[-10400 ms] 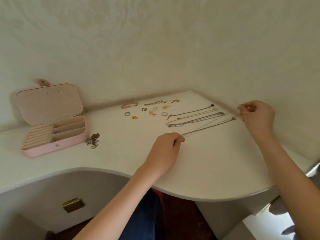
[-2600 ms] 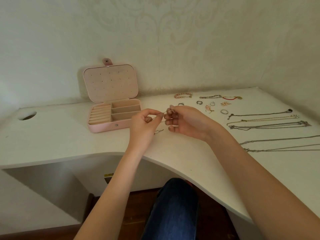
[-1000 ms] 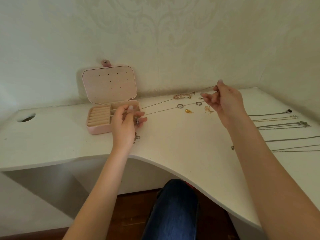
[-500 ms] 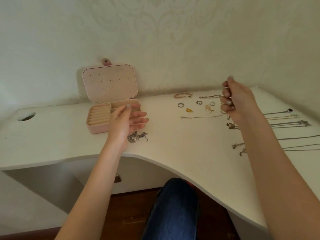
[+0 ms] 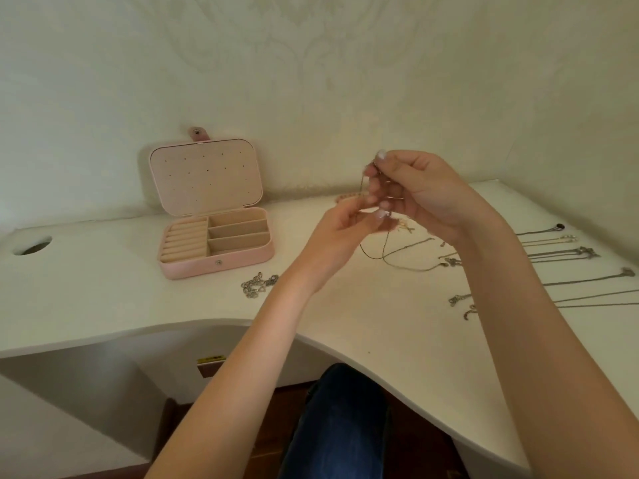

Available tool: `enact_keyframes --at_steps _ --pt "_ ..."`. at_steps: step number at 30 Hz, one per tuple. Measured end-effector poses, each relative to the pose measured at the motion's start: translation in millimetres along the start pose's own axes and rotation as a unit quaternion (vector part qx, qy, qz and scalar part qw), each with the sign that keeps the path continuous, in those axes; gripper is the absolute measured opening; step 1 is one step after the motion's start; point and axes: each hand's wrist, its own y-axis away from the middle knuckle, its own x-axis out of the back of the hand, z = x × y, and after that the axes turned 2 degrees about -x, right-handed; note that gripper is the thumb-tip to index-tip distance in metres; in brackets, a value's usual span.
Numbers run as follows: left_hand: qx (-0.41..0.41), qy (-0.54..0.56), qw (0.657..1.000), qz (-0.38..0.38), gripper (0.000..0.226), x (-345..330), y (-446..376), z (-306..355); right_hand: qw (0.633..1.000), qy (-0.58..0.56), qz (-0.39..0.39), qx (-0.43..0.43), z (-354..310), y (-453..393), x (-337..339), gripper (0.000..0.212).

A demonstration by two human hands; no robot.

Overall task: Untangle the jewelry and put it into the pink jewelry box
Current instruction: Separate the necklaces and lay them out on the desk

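The pink jewelry box (image 5: 221,264) stands open on the white desk at the left, its compartments bare. Both hands are raised together above the desk, right of the box. My right hand (image 5: 422,195) pinches a thin chain (image 5: 397,262) at its top. My left hand (image 5: 340,236) pinches the same chain just below. The chain's loose end loops down onto the desk. A small tangled silver clump (image 5: 257,285) lies in front of the box.
Several straightened necklaces (image 5: 567,252) lie in rows at the right of the white desk (image 5: 103,292). Small rings and earrings (image 5: 406,227) sit behind my hands. A round cable hole (image 5: 33,245) is at the far left. Walls close in behind and to the right.
My left hand left the silver clump by the box and rose to meet my right hand. Both now pinch the thin chain, which my right hand had pulled away to the right.
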Motion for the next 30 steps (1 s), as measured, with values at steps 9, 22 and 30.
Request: enact_keyframes --at_steps 9,22,30 --pt "0.035 0.018 0.999 -0.007 0.02 13 14 -8 0.995 0.042 0.079 -0.031 -15 4 23 0.025" --pt "0.071 -0.023 0.995 0.064 0.022 44 36 -25 0.989 0.001 0.101 -0.11 -3 10 32 0.026" --pt "0.075 -0.097 0.987 0.105 0.018 62 35 -22 0.965 -0.088 0.223 -0.105 6 11 49 0.023"
